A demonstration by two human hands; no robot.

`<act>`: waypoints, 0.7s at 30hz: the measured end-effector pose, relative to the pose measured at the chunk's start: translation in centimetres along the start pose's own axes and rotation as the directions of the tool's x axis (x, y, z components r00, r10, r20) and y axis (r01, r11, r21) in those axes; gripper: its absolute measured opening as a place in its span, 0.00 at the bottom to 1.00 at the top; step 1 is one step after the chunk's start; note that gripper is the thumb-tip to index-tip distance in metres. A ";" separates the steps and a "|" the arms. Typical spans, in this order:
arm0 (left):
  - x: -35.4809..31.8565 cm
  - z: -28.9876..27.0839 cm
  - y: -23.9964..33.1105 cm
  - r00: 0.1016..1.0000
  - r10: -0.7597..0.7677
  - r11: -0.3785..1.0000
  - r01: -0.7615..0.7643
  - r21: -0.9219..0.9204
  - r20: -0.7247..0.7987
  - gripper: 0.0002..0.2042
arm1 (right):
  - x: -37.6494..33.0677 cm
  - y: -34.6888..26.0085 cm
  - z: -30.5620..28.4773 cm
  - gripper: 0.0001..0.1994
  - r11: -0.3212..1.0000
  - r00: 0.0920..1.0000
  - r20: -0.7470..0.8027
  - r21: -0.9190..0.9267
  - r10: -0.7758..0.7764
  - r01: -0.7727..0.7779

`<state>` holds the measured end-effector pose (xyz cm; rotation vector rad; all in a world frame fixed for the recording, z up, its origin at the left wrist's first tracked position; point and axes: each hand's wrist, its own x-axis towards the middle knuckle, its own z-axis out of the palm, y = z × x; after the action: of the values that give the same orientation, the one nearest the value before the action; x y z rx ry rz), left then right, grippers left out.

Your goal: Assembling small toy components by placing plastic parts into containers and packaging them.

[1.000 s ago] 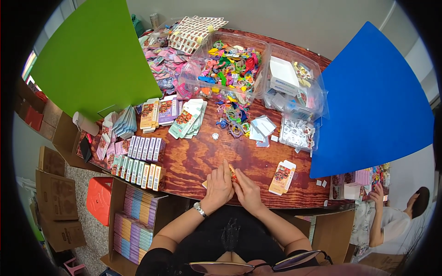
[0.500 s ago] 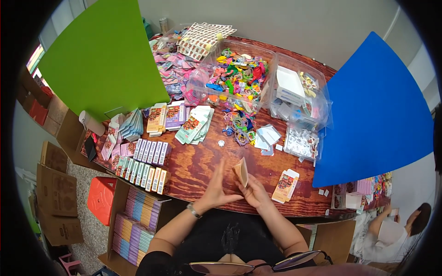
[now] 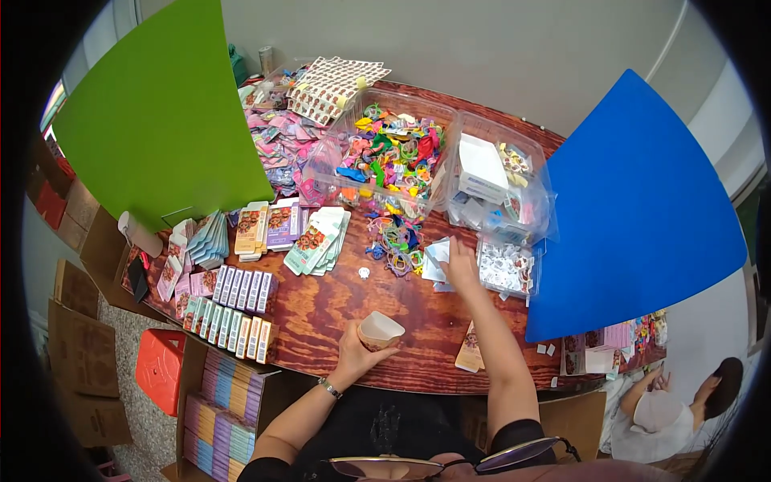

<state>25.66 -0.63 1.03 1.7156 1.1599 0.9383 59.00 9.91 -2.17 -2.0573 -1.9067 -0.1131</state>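
My left hand is wrapped round a small orange carton, whose open top and pale inside face up, just over the near edge of the table. Out to the right, my right hand reaches over a few white and pale-blue cards. Its fingers look stretched out at their edge; whether they touch a card is hard to see. Partly hidden by my right forearm lies a flat orange carton. Left of the cards is a heap of colourful loops, with a small white cut-out piece beside it.
Clear bins hold colourful loops and a white box. A clear tray holds small white pieces. Rows of filled cartons and flat carton stacks lie left. Green and blue panels flank the table; another person sits right.
The carton has passed from my right hand to my left and now has its open top upward. My right hand has moved away to the cards. The whole view has shifted slightly.
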 end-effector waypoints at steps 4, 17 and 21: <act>-0.9 -0.7 -0.2 0.999 -0.035 0.998 0.035 0.043 -0.015 0.39 | 4.7 0.5 0.4 0.52 0.976 0.884 0.432 -0.187 0.181 -0.109; 0.1 -1.4 -1.5 0.988 0.092 0.971 -0.062 0.230 -0.123 0.38 | 0.0 -5.3 -10.6 0.08 0.929 0.995 -0.083 0.360 -0.062 0.088; 0.6 -0.6 -1.7 0.991 0.066 0.971 -0.037 0.238 -0.115 0.38 | -6.8 -11.6 -14.4 0.10 0.599 0.991 -0.104 0.800 0.081 0.035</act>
<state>24.73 0.44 -0.18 1.9060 1.3581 0.9803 49.32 -0.23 11.63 -1.3840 -1.4287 0.5278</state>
